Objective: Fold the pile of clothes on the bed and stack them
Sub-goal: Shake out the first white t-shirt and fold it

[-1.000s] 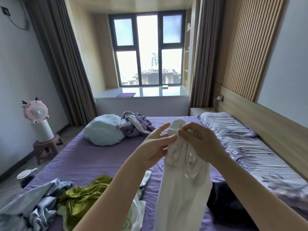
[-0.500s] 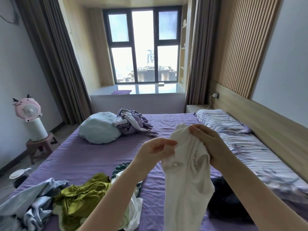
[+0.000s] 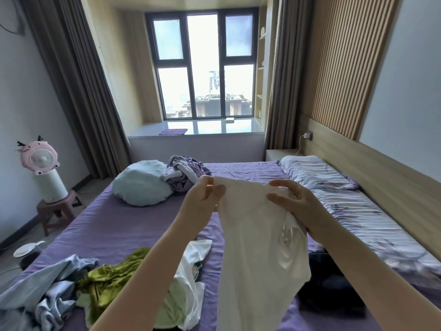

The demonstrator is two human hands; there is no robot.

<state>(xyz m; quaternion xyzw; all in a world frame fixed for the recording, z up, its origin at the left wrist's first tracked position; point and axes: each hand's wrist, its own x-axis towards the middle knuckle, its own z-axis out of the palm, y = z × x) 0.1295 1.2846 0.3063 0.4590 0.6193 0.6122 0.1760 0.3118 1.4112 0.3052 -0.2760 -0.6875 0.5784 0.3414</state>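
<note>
I hold a white garment [image 3: 257, 254] up in the air over the purple bed [image 3: 114, 230]. My left hand [image 3: 202, 199] pinches its top left edge. My right hand [image 3: 298, 206] grips the top right edge, fingers curled into the fabric. The cloth is stretched between both hands and hangs down in front of me. Below on the bed lies the pile: an olive-green garment [image 3: 109, 278], a light blue garment [image 3: 45, 290], a white piece [image 3: 188, 283] and a dark garment [image 3: 334, 285] partly hidden behind the hanging cloth.
A pale blue pillow [image 3: 140, 182] and a crumpled lilac bundle [image 3: 183, 173] lie at the far end of the bed. Patterned pillows [image 3: 317, 173] run along the wooden headboard on the right. A pink fan [image 3: 40, 161] stands on a stool beside the bed at left.
My hands have moved apart and spread the top of the white garment wide. Before, they were close together on a bunched top edge.
</note>
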